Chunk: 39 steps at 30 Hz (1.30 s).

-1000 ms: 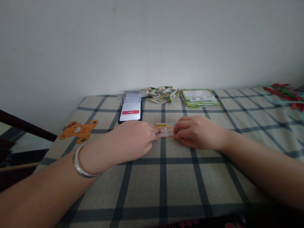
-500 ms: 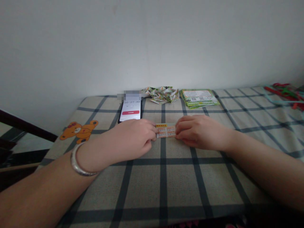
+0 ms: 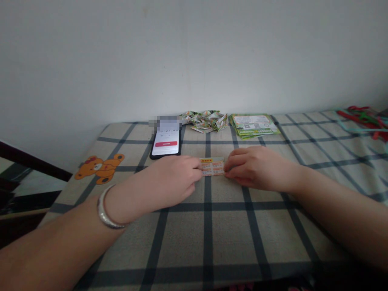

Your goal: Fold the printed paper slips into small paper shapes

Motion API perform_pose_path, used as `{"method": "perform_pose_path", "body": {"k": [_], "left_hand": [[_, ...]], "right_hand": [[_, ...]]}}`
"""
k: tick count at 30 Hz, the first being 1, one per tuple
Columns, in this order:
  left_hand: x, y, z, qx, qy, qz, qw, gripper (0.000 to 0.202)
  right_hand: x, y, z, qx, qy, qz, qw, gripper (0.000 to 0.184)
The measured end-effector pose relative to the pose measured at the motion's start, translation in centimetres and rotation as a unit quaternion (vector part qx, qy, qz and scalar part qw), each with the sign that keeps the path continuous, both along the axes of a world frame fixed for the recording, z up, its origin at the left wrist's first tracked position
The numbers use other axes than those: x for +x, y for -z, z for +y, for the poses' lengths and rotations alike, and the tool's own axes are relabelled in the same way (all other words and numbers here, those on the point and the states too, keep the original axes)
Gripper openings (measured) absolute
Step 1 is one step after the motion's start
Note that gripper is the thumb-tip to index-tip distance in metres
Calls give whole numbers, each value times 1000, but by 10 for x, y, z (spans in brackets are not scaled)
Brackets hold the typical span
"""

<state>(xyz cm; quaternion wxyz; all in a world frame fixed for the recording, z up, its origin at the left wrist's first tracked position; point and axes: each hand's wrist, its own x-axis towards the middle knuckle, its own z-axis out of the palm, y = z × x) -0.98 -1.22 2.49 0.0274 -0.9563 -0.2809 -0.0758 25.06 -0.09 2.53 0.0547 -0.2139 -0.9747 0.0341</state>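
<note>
A small printed paper strip, white and orange with a yellow heading, lies low over the tablecloth between my two hands. My left hand, with a silver bangle on its wrist, has closed fingers at the strip's left end. At the opposite end, the fingertips of my right hand pinch the paper's right edge. Both ends of the strip are partly covered by fingers.
Beyond my left hand lies a phone with a timer on its screen. Several folded green-and-white paper pieces sit by the wall, beside a stack of green printed sheets. Red and green items lie far right. A bear picture is at left.
My left hand has shifted slightly right and toward me, uncovering the phone's lower edge. My right hand stays almost still at the strip's right end.
</note>
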Motion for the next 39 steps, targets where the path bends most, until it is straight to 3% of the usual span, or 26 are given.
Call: {"method": "perform_pose_path", "body": {"k": [3,17,24,30,34,39], "left_hand": [[1,0,0,-26,6,29,999,23],[-6,-1,9,-133,-2,2,991,32],[-2,-2,6,-95,-11,10,995,26],[9,4,0,-4,-44,30,999,16],[13,16,2,32,-65,-20,997,11],[14,23,2,34,-85,-76,993,23]], "right_hand": [[-1,-2,-2,10,13,-3,1000,19],[16,9,14,-80,2,56,995,20],[5,9,4,-30,5,56,998,17],[-8,12,4,-63,48,106,991,14],[-13,18,8,-22,67,111,991,13],[-16,25,13,45,96,139,985,24]]}}
